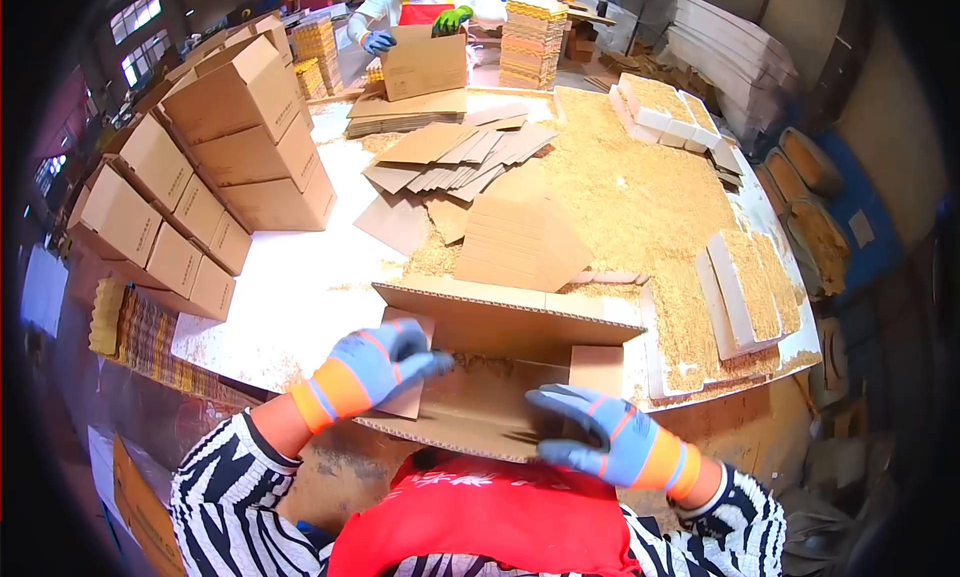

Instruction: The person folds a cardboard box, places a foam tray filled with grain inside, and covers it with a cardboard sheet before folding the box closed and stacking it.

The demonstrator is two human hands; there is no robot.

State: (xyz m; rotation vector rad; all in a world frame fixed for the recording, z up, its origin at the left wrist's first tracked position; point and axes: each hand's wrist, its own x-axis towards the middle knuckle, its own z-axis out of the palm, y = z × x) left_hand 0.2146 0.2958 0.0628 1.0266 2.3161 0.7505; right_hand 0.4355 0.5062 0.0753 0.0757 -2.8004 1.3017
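An open cardboard box (pixel 500 319) lies in front of me at the table's near edge, its long walls raised and its inside facing up. My left hand (pixel 385 365), in a blue-grey and orange work glove, is over the box's left end flap (pixel 408 402), thumb and fingers apart. At the right end, my right hand (pixel 612 429) wears a matching glove. Its fingers reach over the inside of the box, and the thumb, spread from them, is close to the near wall's edge. A smaller end flap (pixel 597 369) shows beyond this hand.
Flat cardboard pieces (pixel 520 237) lie beyond the box. Closed cartons (pixel 255 127) are stacked at left. Sawdust-like crumbs (pixel 640 197) cover the table's right side, with white-sided blocks (pixel 745 292) there. Across the table, a gloved person (pixel 425 7) handles a cardboard carton (pixel 428 67).
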